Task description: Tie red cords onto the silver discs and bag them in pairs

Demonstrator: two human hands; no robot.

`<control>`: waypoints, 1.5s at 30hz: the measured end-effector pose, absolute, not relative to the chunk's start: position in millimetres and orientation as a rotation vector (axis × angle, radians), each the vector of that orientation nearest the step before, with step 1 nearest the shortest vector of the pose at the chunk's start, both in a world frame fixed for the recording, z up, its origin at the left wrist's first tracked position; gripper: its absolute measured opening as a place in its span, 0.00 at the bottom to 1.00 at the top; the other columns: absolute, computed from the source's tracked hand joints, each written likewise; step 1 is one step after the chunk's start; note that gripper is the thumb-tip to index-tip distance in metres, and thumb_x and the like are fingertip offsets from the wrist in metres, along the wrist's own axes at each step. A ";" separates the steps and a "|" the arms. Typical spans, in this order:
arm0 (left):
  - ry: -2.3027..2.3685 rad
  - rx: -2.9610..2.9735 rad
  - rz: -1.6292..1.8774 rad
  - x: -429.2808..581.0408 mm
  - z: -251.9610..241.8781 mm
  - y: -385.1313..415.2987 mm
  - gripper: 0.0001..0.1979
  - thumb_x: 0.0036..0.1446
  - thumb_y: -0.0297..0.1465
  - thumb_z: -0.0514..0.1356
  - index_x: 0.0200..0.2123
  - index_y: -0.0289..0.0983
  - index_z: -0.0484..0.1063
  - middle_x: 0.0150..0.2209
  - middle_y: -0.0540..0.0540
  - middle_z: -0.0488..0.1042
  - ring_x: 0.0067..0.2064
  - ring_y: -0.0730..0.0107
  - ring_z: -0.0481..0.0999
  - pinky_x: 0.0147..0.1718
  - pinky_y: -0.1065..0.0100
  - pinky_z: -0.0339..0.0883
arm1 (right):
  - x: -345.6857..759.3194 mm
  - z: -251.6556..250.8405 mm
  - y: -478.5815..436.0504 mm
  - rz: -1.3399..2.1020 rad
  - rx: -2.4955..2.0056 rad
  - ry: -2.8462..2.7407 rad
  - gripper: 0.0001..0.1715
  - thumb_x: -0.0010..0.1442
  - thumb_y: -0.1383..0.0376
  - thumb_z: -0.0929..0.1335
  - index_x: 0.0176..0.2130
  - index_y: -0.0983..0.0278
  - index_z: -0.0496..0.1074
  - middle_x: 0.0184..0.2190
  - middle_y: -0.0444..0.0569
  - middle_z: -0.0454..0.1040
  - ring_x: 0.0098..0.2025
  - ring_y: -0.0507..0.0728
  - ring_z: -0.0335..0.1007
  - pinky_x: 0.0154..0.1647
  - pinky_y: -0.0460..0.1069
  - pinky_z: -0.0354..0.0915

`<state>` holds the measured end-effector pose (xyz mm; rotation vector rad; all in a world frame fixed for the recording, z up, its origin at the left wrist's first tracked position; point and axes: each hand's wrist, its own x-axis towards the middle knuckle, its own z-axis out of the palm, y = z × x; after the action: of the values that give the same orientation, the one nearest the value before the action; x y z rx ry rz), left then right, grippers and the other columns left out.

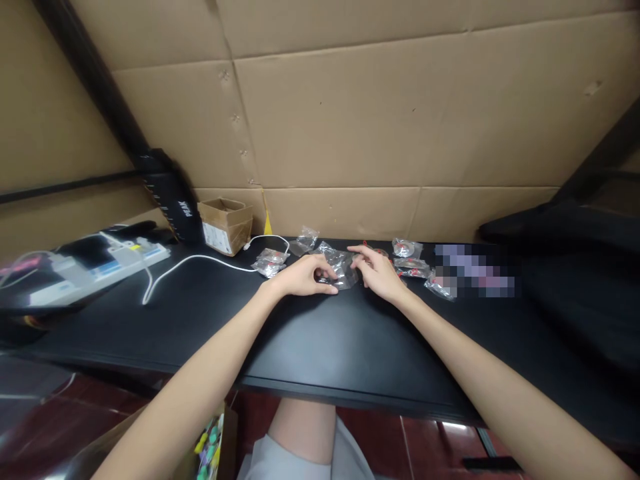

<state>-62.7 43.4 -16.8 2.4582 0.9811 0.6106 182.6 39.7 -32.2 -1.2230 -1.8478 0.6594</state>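
Both my hands rest on a black table [310, 347] around a small clear plastic bag [344, 267] with something dark inside. My left hand [305, 276] is curled, its fingers pressed on the bag's left end. My right hand [376, 272] lies at the bag's right end, fingers stretched toward it and touching its edge. Several similar clear bags lie near: one [270, 262] to the left, one [305, 240] behind, others with red bits [413, 265] to the right.
A small open cardboard box [227, 225] stands at the back left, with a white cable [200, 261] running past it to a power strip [100, 267]. Cardboard sheets [380, 113] wall the back. A black bag [170, 193] leans at left; dark cloth [565, 233] lies at right.
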 end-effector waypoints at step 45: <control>0.895 2.535 0.598 -79.4 -4.6 45.3 0.08 0.59 0.36 0.69 0.41 0.42 0.86 0.43 0.44 0.84 0.46 0.61 0.81 0.49 0.61 0.71 | 191.8 -27.1 47.7 1.152 -1.145 -1.743 0.42 0.69 0.58 0.66 0.76 0.51 0.52 0.77 0.60 0.49 0.26 0.48 0.70 0.12 0.43 0.59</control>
<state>-79.4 45.3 -4.6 2.5349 0.8948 0.5982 191.8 47.7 -27.1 -1.1452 -1.7434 1.1516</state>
